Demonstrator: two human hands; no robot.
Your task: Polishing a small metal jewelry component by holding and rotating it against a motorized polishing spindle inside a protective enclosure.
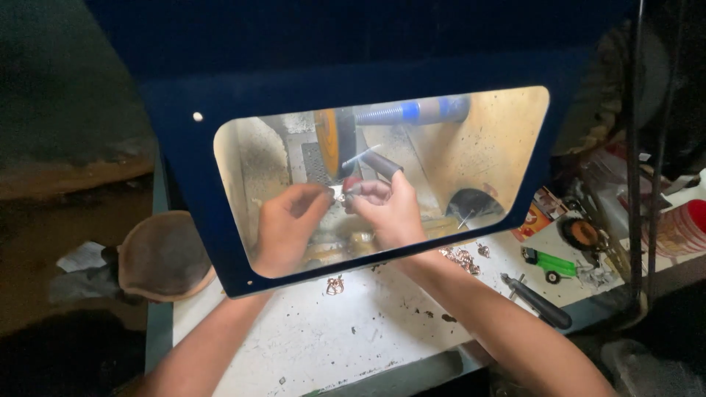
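Both hands work behind the clear window of a dark blue polishing hood [191, 169], and the orange buffing wheel [329, 143] inside it serves as the landmark. Just below the wheel's lower edge, the left hand [283, 224] pinches one end of a small shiny metal piece [339, 192], thumb and fingertips pressed together on it. The right hand [390, 209], just right of and below the wheel, has its fingers closed on the other side of the same piece; a dark-handled tool [381, 165] rises from this hand toward the wheel's right face, though how it is gripped is hard to tell through the glare. The metal piece sits between the two hands, very near the wheel's rim; whether it touches the wheel cannot be told.

Right of the wheel, a threaded shaft with a blue sleeve [412, 112] runs across the hood. Below the wheel, outside the window, small copper wire pieces [335, 285] lie on the white speckled bench [331, 338]. Farther right of the wheel lie more copper pieces [463, 257], a black-handled tool [540, 305] and a green toy-like object [551, 263]. Left of the wheel, outside the hood, stands a round wooden stool seat [162, 254].
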